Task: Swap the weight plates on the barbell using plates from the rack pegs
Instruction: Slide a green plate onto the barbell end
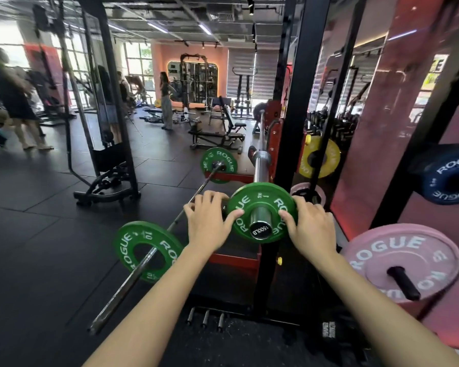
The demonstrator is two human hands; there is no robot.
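Two green plates lie low on the left: a second bar (pixel 154 250) rests on the black floor (pixel 37 234) with one green plate (pixel 147 251) at its near end and another (pixel 217 165) at the far end, so that bar cannot roll far and stays out of the working space.

Next comes the left hand (pixel 210 221), gripping the left edge of the small green plate (pixel 261 211), its thumb on the face and its fingers curled over the rim and behind it. This plate sits on the near end of the racked barbell (pixel 261 165), close to the tip of the sleeve, whose end cap shows through its middle. The right hand (pixel 312 225) mirrors the left on the opposite edge, thumb on the face, fingers wrapped behind. Holding both sides likely keeps the plate square to the sleeve so it slides without jamming; whether it is going on or coming off cannot be told.

The barbell lies in the black rack (pixel 297 102), raised for easy loading. To the right, spare plates hang on pegs: a yellow plate (pixel 319 157), a blue plate (pixel 447 176) and a big pink plate (pixel 403 262) on its black peg (pixel 404 283), all within reach for the swap.
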